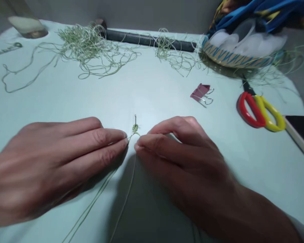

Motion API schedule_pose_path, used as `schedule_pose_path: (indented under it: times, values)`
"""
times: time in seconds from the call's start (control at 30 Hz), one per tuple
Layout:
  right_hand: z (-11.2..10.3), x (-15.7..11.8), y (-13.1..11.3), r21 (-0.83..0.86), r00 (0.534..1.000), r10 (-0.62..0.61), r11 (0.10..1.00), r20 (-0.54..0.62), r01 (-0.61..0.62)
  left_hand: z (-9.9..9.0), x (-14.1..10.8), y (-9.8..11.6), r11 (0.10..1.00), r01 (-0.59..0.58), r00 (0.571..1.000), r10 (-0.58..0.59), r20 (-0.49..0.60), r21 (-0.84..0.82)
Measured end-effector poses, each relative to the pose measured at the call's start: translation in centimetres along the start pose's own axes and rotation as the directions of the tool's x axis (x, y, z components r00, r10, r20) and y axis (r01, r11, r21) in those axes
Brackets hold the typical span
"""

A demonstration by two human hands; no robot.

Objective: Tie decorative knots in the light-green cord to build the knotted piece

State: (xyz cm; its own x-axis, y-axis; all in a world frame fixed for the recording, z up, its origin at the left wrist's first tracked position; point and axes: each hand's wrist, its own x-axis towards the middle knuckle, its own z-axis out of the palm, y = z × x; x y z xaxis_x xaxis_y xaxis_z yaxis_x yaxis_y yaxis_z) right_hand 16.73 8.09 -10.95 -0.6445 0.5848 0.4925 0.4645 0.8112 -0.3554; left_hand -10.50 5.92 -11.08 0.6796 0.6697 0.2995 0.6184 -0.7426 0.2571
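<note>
A small knotted piece of green cord (pixel 135 128) lies on the pale tabletop between my hands, a thin metal pin (pixel 135 119) sticking out from its far end. My left hand (pixel 66 158) is at its left, fingers together, the fingertips pressed on thin green cords (pixel 95 198) that run down toward me from beneath it. From the right, my right hand (pixel 184 158) pinches a short loop of cord just below the knot. One loose strand (pixel 128 194) hangs toward me between the hands. The thumb of my left hand is hidden.
A tangled heap of green cord (pixel 81 45) and a black rod (pixel 142 38) lie at the back. On the right are a maroon binder clip (pixel 200 92), red-and-yellow-handled scissors (pixel 260 109), a basket (pixel 233 60) with white translucent contents and a phone-like device (pixel 302 130).
</note>
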Motion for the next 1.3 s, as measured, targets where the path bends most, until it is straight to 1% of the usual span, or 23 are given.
schedule_pose_path:
  times: [0.07,0.1,0.13,0.2,0.23,0.3,0.43,0.53,0.6,0.63,0.7,0.77,0.87,0.97,1.1,1.3]
  values:
    - [-0.2,0.2,0.2,-0.034,0.999,-0.014,0.999,0.032,0.015,0.2,0.4,0.3,0.987,-0.113,0.994,0.113,0.010,0.116]
    - [-0.2,0.2,0.3,-0.056,0.998,-0.046,0.997,0.047,0.048,0.4,0.6,0.4,0.979,-0.141,0.990,0.141,0.013,0.146]
    - [-0.2,0.1,0.3,-0.086,0.994,-0.092,0.992,0.066,0.097,0.5,0.9,0.5,0.977,-0.154,0.988,0.154,0.011,0.147]
    - [-0.1,-0.1,0.4,-0.154,0.967,-0.234,0.957,0.103,0.248,0.7,1.6,0.6,0.968,-0.207,0.978,0.208,0.011,0.140]
    - [0.0,-0.3,0.3,-0.203,0.955,-0.268,0.935,0.124,0.289,0.8,1.9,0.6,0.960,-0.236,0.971,0.237,0.009,0.148]
    - [0.2,-0.8,-0.2,-0.283,0.941,-0.302,0.899,0.152,0.334,0.8,2.3,0.7,0.949,-0.271,0.962,0.274,0.007,0.164]
    - [-0.4,-2.1,-2.6,-0.343,0.908,-0.350,0.844,0.232,0.413,0.5,2.4,0.8,0.940,-0.271,0.962,0.273,0.022,0.209]
    - [-1.3,-2.6,-4.3,-0.389,0.857,-0.423,0.766,0.293,0.512,0.6,1.9,0.9,0.932,-0.267,0.963,0.269,0.027,0.247]
    - [-1.6,-2.4,-4.8,-0.401,0.813,-0.482,0.708,0.327,0.581,0.7,1.6,0.9,0.928,-0.260,0.965,0.262,0.030,0.265]
    - [-1.7,-2.2,-4.9,-0.393,0.800,-0.501,0.697,0.330,0.599,0.8,1.5,0.9,0.928,-0.252,0.967,0.253,0.034,0.274]
    - [-1.5,-1.6,-4.9,-0.360,0.789,-0.529,0.703,0.311,0.613,0.8,1.3,1.0,0.929,-0.236,0.971,0.234,0.045,0.285]
    - [-1.2,-1.1,-4.9,-0.328,0.790,-0.538,0.720,0.294,0.612,0.8,1.0,1.0,0.932,-0.223,0.975,0.216,0.058,0.287]
    - [-0.7,-0.8,-4.9,-0.338,0.796,-0.533,0.721,0.288,0.605,0.8,0.8,0.9,0.935,-0.215,0.977,0.202,0.074,0.283]
    - [-0.4,-1.0,-4.8,-0.350,0.827,-0.488,0.750,0.279,0.561,0.8,0.8,0.9,0.935,-0.211,0.977,0.196,0.079,0.287]
    - [0.1,-1.5,-4.2,-0.323,0.872,-0.429,0.812,0.236,0.487,0.7,0.8,1.1,0.937,-0.207,0.978,0.191,0.084,0.281]
    - [0.4,-2.6,-4.3,-0.260,0.902,-0.390,0.866,0.185,0.428,0.2,0.8,1.4,0.950,-0.184,0.981,0.161,0.111,0.251]
